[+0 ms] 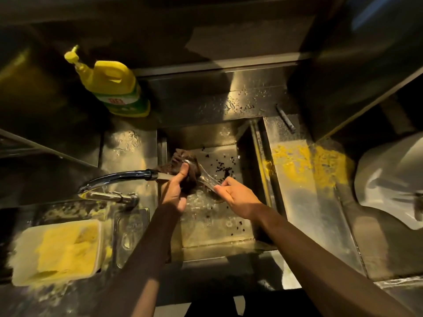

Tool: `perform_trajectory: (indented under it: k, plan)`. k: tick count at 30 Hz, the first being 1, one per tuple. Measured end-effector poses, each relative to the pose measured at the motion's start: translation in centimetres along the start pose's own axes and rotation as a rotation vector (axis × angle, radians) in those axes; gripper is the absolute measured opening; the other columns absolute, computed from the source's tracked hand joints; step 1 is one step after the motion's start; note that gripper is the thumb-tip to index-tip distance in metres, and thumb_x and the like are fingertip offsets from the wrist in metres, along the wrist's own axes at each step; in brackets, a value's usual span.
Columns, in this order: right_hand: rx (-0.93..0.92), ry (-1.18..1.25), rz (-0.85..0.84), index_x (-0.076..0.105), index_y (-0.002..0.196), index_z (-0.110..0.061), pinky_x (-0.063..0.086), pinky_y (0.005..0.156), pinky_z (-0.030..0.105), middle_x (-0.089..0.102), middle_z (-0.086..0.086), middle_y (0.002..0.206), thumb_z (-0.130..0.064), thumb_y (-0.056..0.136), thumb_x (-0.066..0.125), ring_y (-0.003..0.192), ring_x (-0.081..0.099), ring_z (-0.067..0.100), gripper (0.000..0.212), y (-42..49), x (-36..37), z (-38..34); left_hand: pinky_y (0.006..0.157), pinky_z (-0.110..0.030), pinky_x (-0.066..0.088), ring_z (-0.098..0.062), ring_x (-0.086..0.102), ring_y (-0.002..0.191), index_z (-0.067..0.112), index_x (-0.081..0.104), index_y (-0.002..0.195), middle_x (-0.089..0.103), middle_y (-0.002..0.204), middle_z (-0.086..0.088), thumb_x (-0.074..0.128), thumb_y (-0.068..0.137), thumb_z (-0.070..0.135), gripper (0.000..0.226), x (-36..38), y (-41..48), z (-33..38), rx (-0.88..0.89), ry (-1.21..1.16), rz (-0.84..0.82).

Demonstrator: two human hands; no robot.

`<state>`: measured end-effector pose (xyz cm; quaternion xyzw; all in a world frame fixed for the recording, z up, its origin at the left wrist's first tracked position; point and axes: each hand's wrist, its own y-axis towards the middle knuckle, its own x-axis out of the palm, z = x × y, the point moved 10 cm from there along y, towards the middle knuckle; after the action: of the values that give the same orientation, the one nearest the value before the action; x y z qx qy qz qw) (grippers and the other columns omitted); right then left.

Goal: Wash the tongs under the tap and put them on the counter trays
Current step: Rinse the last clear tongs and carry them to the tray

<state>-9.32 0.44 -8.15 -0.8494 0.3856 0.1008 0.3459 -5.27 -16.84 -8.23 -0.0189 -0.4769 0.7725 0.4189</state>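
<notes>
You're holding the tongs (204, 178) over the sink (206, 133), approx mid-basin, tilted, w/ the near end toward your right side. Your right hand (238, 200) is pinching that near end btwn thumb & fingers. Your left hand (175, 193) is gripping a dark cloth (183, 161) bunched round the far end of the tongs, thumb lying on top. The far tips are hiding under the cloth, so can't tell if they're together or apart.

The tap (119, 177) is reaching in from the left, its spout ending just beside your left hand, & water is running across the hand and splashing on the basin floor below. Dark specks (224, 168) are lying scattered over the sink bottom, mostly behind the tongs.

A yellow soap bottle (114, 88) is standing on the counter at the back left. A pale tub (57, 250) w/ yellow stuff inside is sitting front left, w/ a small steel pan (130, 234) just beside it. Yellow powder (304, 165) is lying spread on the wet counter to the right of the sink. A dark rod (285, 118) is lying at the back right corner. Far right, sth pale is showing too blurred to tell.
</notes>
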Motion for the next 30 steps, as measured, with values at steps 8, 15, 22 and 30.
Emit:
perform_trajectory:
  k: [8,15,22,30]
  plan:
    - [-0.092,-0.268,-0.159,0.073,0.096,-0.016,0.048,0.088,0.039,0.053,-0.004,0.103,-0.064,0.099,0.033,0.087,0.059,0.014,0.062,0.5,2.2,0.2,0.104,-0.052,0.044,-0.031,0.063,0.112,0.006,0.065,0.113,0.068,0.118,-0.017,0.074,0.073,0.023,0.044,-2.8,-0.2,-0.3,-0.02,0.125,-0.027]
    - [-0.127,-0.35,-0.142,0.07,0.082,-0.014,0.046,0.082,0.037,0.049,0.0,0.1,-0.056,0.103,0.033,0.081,0.056,0.016,0.061,0.9,3.2,-1.4,0.095,-0.045,0.053,-0.03,0.066,0.108,-0.001,0.063,0.121,0.07,0.115,-0.016,0.076,0.079,0.032,0.055,-4.0,0.2,-0.2,0.036,0.118,0.103]
    - [-0.197,-0.526,-0.177,0.072,0.091,-0.015,0.045,0.08,0.036,0.048,-0.005,0.098,-0.062,0.101,0.031,0.082,0.057,0.016,0.064,1.4,1.6,-1.4,0.064,-0.032,0.055,-0.022,0.069,0.071,0.002,0.069,0.096,0.075,0.079,-0.01,0.071,0.084,0.028,0.028,-3.4,-0.6,2.0,0.08,0.532,-0.026]
    - [-0.187,-0.539,-0.196,0.072,0.091,-0.017,0.045,0.08,0.034,0.048,-0.006,0.099,-0.068,0.098,0.03,0.081,0.056,0.013,0.066,1.1,2.5,-0.4,0.063,-0.032,0.055,-0.023,0.07,0.074,0.0,0.07,0.097,0.074,0.081,-0.01,0.079,0.073,0.019,0.032,-4.3,0.0,1.2,0.025,0.482,-0.054]
